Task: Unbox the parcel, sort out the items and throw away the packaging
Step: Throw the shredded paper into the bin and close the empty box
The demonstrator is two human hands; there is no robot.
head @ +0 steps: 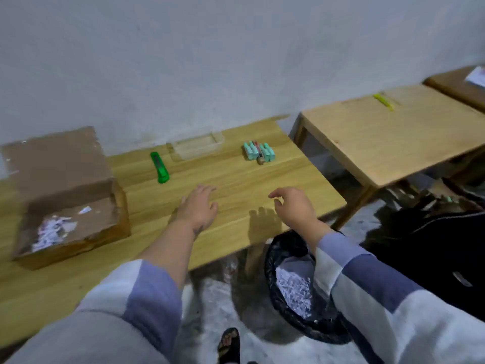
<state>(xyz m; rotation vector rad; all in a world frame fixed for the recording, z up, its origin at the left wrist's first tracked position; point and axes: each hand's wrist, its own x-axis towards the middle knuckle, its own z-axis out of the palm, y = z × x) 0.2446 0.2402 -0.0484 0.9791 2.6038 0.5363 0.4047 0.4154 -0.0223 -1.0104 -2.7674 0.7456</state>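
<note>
An open cardboard box [65, 195] sits at the left of the wooden table [236, 179], with white shredded paper [52, 232] in its bottom. A row of small teal items [258, 152] lies at the far right of the table. A clear plastic tray [195, 147] stands near the wall, and a green box cutter [159, 167] lies to its left. My left hand [199, 206] hovers over the table's middle with relaxed fingers, holding nothing. My right hand [292, 206] hangs loosely curled near the table's front edge, also holding nothing.
A bin with a black liner [278, 290] stands on the floor under my right arm, with shredded paper inside. A second wooden table [380, 143] stands to the right with a yellow cutter [383, 101] on it. Dark bags lie on the floor at the right.
</note>
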